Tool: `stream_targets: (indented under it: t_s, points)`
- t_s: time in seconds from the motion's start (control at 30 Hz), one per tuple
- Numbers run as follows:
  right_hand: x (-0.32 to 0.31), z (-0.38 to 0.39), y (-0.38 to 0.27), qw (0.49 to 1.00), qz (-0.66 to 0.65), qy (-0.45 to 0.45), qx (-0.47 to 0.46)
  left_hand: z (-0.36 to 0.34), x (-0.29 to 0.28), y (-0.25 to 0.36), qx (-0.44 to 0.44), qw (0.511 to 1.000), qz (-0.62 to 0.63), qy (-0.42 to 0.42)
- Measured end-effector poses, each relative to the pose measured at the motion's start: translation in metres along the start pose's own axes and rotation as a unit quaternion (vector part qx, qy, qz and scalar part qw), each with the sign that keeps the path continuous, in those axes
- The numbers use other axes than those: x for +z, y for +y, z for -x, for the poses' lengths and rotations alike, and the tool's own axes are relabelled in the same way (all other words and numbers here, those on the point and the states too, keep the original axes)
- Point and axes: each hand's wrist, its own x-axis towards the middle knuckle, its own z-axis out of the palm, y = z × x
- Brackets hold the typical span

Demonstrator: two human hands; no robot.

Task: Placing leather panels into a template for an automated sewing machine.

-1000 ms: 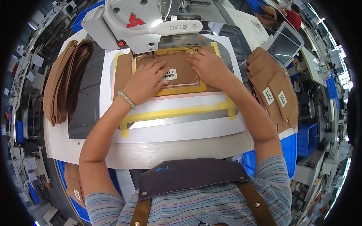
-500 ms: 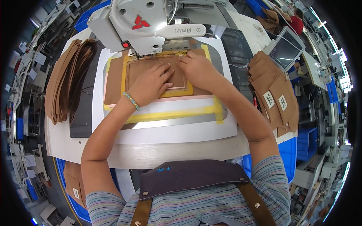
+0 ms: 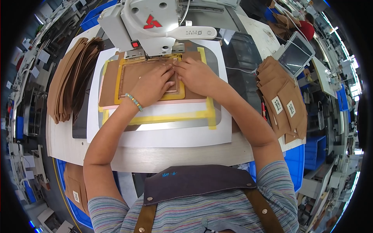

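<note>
My left hand (image 3: 155, 83) lies open on a brown fabric panel (image 3: 108, 83) inside a yellow frame (image 3: 118, 83), its fingertips near the top edge and covering much of the middle. Beside it, my right hand (image 3: 196, 77) rests open, fingertips on the frame's upper right area, close to my left fingertips. The frame sits on a template with yellow tape (image 3: 163, 116), over a white sheet (image 3: 163, 138). The head of a white sewing machine (image 3: 147, 33) stands just beyond my fingers, above the frame's far edge.
Stacked brown fabric pieces (image 3: 72, 77) lie on the table's left; labelled brown pieces (image 3: 279, 93) lie right, beside a tilted screen (image 3: 291, 54). Blue bins (image 3: 314, 149) stand at the table's sides. A person in red (image 3: 305, 29) is at the back right.
The white sheet, template and yellow frame have slid left under the machine. My right hand has moved left with them, closer to my left hand, which now covers the label seen earlier.
</note>
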Motion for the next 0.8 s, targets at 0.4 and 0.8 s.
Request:
stream_targets:
  t_s: [0.4, 0.8]
  points:
    - [-0.037, 0.039, 0.007, 0.988, -0.118, -0.061, 0.072, 0.017, -0.014, -0.009, -0.012, 0.999, -0.024, 0.03]
    - [-0.016, 0.011, -0.042, 0.981, -0.179, -0.042, -0.059, 0.067, -0.044, -0.023, -0.004, 0.999, 0.035, -0.012]
